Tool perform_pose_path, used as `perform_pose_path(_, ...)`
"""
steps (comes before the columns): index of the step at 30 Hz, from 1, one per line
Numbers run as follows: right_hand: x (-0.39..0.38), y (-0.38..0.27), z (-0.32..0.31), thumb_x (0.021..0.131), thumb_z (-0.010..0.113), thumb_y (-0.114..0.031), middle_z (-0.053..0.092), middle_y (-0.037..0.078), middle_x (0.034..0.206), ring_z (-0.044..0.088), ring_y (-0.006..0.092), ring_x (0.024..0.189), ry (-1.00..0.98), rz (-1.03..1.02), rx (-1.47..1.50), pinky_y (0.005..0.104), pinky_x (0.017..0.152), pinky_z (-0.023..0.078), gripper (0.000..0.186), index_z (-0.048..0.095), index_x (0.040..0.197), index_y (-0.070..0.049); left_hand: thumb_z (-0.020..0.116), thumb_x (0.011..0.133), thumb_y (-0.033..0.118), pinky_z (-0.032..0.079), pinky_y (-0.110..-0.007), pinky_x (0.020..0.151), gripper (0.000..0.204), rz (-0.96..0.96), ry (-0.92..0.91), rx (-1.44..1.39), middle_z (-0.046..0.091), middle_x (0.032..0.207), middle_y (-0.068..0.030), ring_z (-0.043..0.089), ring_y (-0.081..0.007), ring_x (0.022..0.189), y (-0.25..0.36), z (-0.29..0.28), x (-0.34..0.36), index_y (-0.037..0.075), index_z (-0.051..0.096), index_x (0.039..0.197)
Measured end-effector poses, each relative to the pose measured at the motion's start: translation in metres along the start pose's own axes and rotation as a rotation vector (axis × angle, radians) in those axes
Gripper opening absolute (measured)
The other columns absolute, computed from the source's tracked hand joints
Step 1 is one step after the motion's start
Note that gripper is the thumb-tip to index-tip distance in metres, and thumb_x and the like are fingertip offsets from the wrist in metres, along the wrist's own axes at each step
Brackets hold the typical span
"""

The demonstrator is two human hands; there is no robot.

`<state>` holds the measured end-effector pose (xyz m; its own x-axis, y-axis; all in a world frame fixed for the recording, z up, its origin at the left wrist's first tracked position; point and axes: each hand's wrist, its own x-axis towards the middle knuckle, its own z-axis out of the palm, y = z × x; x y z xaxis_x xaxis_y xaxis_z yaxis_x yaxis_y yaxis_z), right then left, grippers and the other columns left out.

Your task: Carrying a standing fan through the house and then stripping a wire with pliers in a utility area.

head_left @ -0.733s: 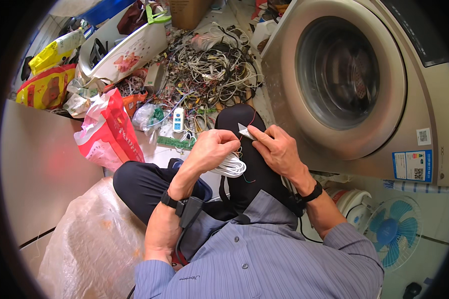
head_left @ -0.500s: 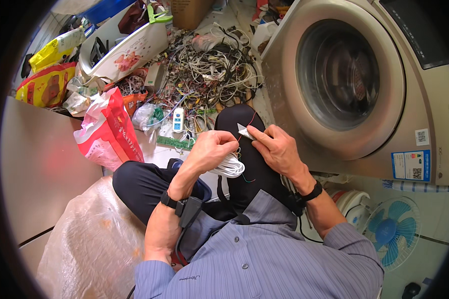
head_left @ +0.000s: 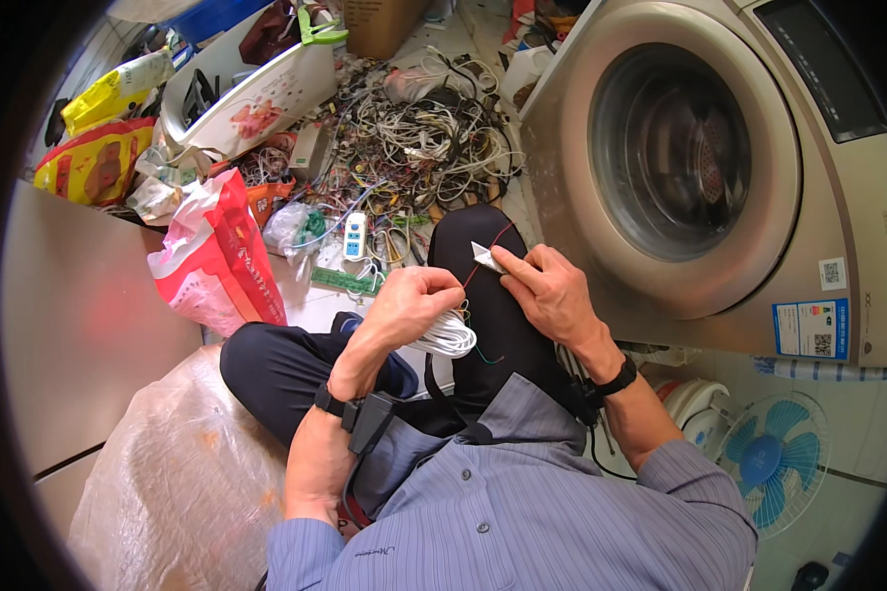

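Note:
My left hand [head_left: 411,303] is closed in a pinch over my raised dark-trousered knee [head_left: 471,225]. It grips a thin red wire [head_left: 471,277] and a looped bundle of white cable [head_left: 447,337], which hangs under the fingers. A loose green wire end [head_left: 490,360] sticks out below the bundle. With thumb and fingers pressed together, my right hand [head_left: 554,297] holds a small pointed silvery blade [head_left: 485,258]. The red wire runs from the left fingers up to the blade, and its far end curves out beyond it. Where exactly blade and wire touch is too small to make out.
Beyond the knee lies a big tangle of cables [head_left: 424,138]. A white power strip [head_left: 354,237], a green circuit board [head_left: 343,281] and a red-and-white bag [head_left: 217,258] lie to the left. Close on the right stands a washing machine [head_left: 562,187]; a blue fan [head_left: 774,458] sits behind my right elbow.
My left hand has drawn slightly left and down, away from the blade, with the white cable bundle. The right hand has barely moved and keeps the blade at the red wire.

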<state>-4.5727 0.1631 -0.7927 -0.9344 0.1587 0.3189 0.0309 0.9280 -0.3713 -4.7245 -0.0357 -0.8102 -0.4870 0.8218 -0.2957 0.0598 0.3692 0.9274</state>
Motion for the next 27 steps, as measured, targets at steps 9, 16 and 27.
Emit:
perform_pose_path(9,-0.002,0.002,0.001,0.087,0.079,-0.017,0.056,0.007,0.082,0.061,0.0255,0.075,0.01,-0.028,-0.014,0.0393,0.065,0.051,0.043,0.072,0.129,-0.018,0.068,0.09,0.022,0.051,-0.03,0.068,0.027,0.004,-0.028,0.032,0.071,0.078,-0.0058,0.063,-0.0111,0.072,0.001,0.0,-0.003,-0.003,0.075,0.095)
perform_pose_path(16,-0.002,0.002,0.001,0.087,0.078,-0.016,0.057,0.007,0.082,0.061,0.0255,0.075,0.008,-0.029,0.0,0.0393,0.066,0.051,0.041,0.072,0.128,-0.018,0.068,0.091,0.022,0.051,-0.03,0.068,0.027,0.007,-0.032,0.047,0.071,0.077,-0.0043,0.062,-0.011,0.073,-0.003,-0.003,-0.004,-0.003,0.075,0.094)
perform_pose_path(27,-0.001,0.009,-0.005,0.087,0.078,-0.014,0.056,0.007,0.08,0.059,0.0249,0.072,-0.048,-0.074,0.087,0.0385,0.064,0.05,0.041,0.073,0.128,-0.017,0.067,0.09,0.022,0.051,-0.029,0.07,0.026,-0.034,-0.054,0.038,0.071,0.077,-0.0036,0.063,-0.0107,0.074,0.001,-0.002,-0.004,-0.003,0.074,0.092)
